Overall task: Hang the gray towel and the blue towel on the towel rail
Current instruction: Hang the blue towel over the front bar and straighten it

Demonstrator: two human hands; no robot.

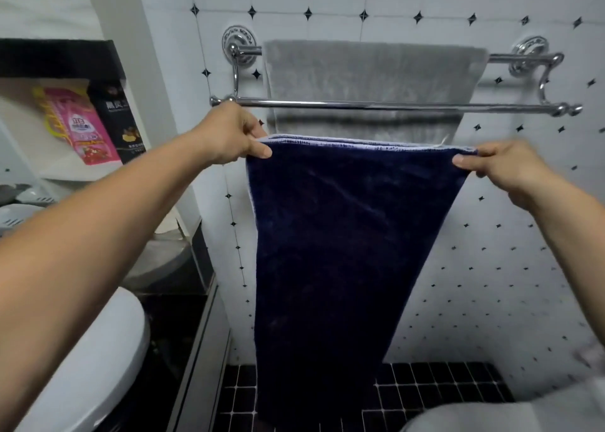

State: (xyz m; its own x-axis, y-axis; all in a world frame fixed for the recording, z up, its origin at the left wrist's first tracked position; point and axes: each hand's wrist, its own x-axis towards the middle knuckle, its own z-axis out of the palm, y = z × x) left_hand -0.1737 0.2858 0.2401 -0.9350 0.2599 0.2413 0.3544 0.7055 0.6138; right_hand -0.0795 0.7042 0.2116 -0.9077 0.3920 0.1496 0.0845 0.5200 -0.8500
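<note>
A chrome double towel rail (393,105) is fixed to the white tiled wall. The gray towel (370,74) hangs over its rear upper bar, spread flat. The dark blue towel (340,241) hangs down in front of me, stretched by its top edge just below the front bar and not touching it. My left hand (229,136) pinches the towel's top left corner, close under the left end of the front bar. My right hand (501,166) pinches the top right corner.
A white toilet (88,359) stands at the lower left. Behind it a shelf holds a pink packet (78,127) and a black box (121,120). Dark floor tiles (442,382) lie below the wall.
</note>
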